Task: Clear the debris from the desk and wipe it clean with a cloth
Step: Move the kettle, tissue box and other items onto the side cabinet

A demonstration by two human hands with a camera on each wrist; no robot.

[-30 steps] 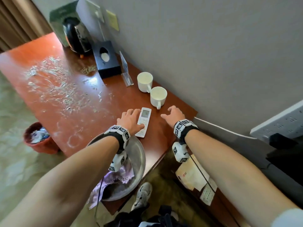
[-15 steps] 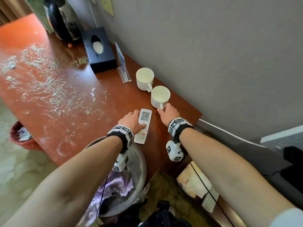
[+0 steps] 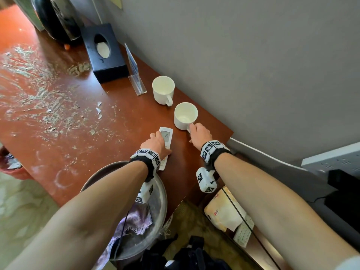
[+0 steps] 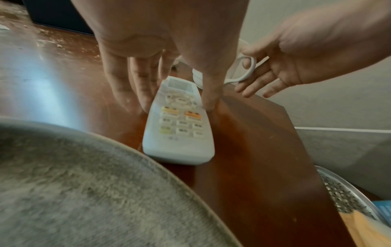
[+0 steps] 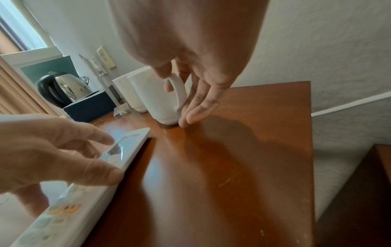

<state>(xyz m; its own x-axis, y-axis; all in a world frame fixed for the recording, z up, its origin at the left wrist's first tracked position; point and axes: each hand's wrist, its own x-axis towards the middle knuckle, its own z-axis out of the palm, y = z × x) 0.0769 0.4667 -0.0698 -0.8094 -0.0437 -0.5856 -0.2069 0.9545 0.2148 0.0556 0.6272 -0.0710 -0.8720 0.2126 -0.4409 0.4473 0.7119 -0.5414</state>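
Observation:
Grey-white debris [image 3: 42, 106] is strewn over the left half of the red-brown desk [image 3: 136, 117]. A purple cloth [image 3: 136, 217] lies in a metal basin [image 3: 159, 203] at the desk's near edge. My left hand [image 3: 155, 143] grips a white remote [image 3: 166, 136] lying on the desk, fingers on its left edge and thumb on its right edge [image 4: 177, 107]. My right hand [image 3: 198, 133] pinches the handle of the nearer white mug [image 3: 185, 116], index finger through the loop [image 5: 173, 80], the other fingers straight beside the mug [image 5: 156, 100]. The mug stands on the desk.
A second white mug [image 3: 163, 89], a clear sign holder [image 3: 134, 69], a black tissue box [image 3: 104, 53] and a kettle [image 3: 56, 18] line the wall. A red waste bin [image 3: 9, 164] sits on the floor at left. The desk ends just right of my right hand.
My right hand has moved forward from the bare desk to the near mug's handle and taken hold of it. My left hand has stayed on the remote, thumb now on its right edge.

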